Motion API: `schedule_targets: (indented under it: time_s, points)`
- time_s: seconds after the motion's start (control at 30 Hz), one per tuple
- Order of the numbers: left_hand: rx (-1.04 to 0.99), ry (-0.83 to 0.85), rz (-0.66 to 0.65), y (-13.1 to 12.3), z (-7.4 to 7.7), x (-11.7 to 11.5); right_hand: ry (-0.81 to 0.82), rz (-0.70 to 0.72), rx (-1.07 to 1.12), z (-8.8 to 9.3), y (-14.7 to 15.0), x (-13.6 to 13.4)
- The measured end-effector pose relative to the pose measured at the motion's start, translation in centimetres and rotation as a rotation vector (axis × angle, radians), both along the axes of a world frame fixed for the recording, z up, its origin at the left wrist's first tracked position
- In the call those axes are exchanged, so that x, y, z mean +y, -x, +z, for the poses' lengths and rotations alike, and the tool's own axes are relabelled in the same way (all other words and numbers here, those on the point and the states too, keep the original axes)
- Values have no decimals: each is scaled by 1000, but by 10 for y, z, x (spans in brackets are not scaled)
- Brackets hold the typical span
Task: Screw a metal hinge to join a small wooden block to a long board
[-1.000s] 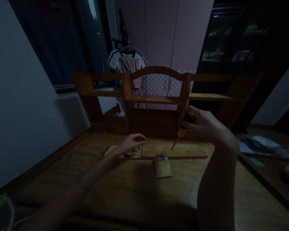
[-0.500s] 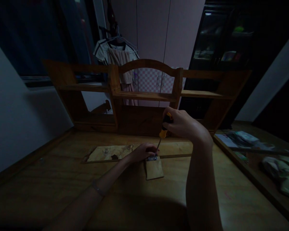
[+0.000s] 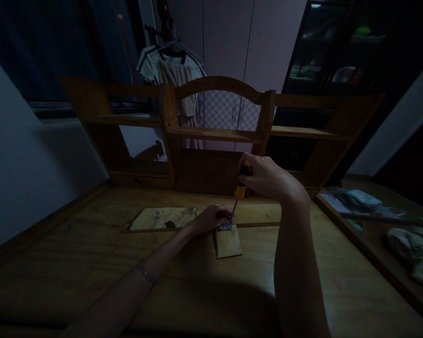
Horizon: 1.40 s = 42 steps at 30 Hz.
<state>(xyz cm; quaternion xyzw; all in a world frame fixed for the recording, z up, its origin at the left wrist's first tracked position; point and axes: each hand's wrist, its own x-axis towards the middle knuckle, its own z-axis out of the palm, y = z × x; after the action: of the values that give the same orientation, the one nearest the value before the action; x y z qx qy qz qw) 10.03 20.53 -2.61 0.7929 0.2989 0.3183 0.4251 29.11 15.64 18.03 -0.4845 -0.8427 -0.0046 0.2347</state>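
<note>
My right hand (image 3: 264,174) is closed around the yellow and black handle of a screwdriver (image 3: 240,188), tilted with its shaft pointing down. The tip meets the area of a small metal hinge (image 3: 225,227) at the top edge of a small square wooden piece (image 3: 229,243). Beside the tip, my left hand (image 3: 212,218) has its fingers bent close together over the hinge's upper side; what they grip is too small and dark to make out. Behind them lies a long wooden board (image 3: 261,214), its left part stained and peeling.
All this rests on a wooden desk (image 3: 183,300). A wooden shelf unit (image 3: 215,136) stands along its back. To the right, lower down, are papers and bags (image 3: 364,201) and a bundle of cloth (image 3: 414,253). Clothes (image 3: 181,70) hang behind the shelf.
The view has shifted slightly, so the desk items appear a little higher. Both hands keep their places at the hinge, the screwdriver still in my right hand.
</note>
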Motion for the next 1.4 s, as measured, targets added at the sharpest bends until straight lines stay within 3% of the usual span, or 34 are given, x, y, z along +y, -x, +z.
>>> schedule_targets:
  time_s: [0.43, 0.8, 1.1, 1.3, 1.4]
  points:
    - [34, -1, 44, 1, -4, 1, -3, 5, -7, 0, 5, -1]
    - [-30, 82, -36, 1, 2, -3, 30, -21, -25, -1, 8, -3]
    - [-44, 98, -37, 2, -1, -2, -126, -143, -105, -11, 25, 7]
    - [-87, 123, -38, 2, -1, -3, -24, 2, -30, -6, 23, 3]
    - [-79, 119, -47, 2, 0, -3, 19, -17, -17, -5, 24, 0]
